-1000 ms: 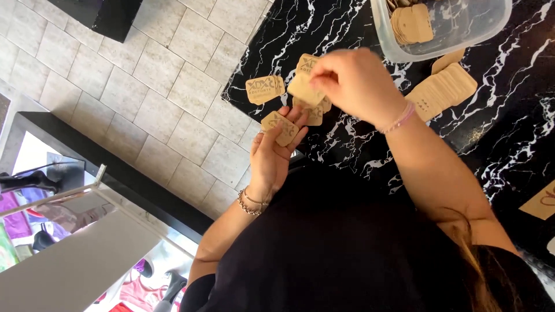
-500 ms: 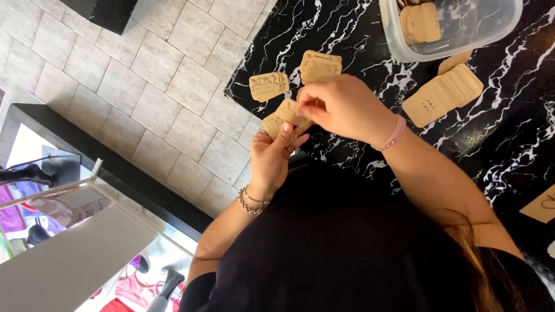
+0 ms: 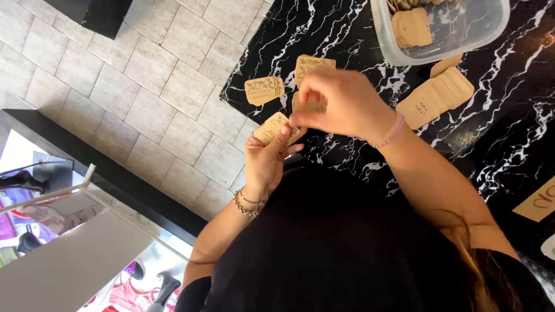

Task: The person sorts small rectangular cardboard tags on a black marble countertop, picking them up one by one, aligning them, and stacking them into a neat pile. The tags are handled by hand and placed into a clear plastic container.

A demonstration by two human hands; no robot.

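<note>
My left hand [image 3: 265, 159] holds a small stack of brown cardboard tags [image 3: 273, 127] over the edge of a black marble table [image 3: 347, 29]. My right hand [image 3: 344, 104] is just above it, thumb and fingers pinched on one tag [image 3: 307, 106] at the top of the stack. Two single tags lie flat on the table beyond my hands, one to the left [image 3: 264, 90] and one partly hidden behind my right hand [image 3: 314, 62].
A fanned row of tags [image 3: 436, 98] lies on the table to the right. Behind it stands a clear plastic tub [image 3: 386, 51] with more tags [image 3: 411, 28] inside. A tan paper slip [image 3: 540, 201] lies at the right edge. A tiled floor [image 3: 144, 81] is on the left.
My right hand laid a tag on the table beyond the stack, then came back to my left hand and pinched another tag. My left hand barely moved.
</note>
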